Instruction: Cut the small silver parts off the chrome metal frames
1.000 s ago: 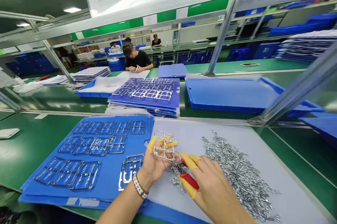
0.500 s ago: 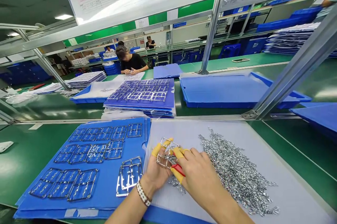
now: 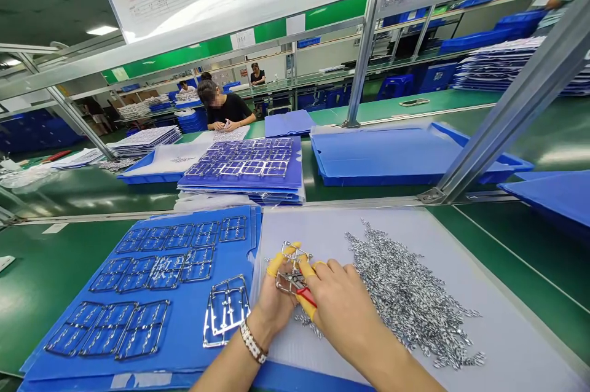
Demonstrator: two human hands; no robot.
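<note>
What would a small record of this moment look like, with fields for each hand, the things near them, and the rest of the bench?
left hand: holds a silver metal frame, with yellow finger cots and a beaded bracelet
right hand: holds red-handled pliers, their tips at the frame
beside the hands: small silver metal pieces piled on a grey sheet
left of the hands: more metal frames on a blue plastic sheet
farther off: a co-worker in black at another bench
</note>
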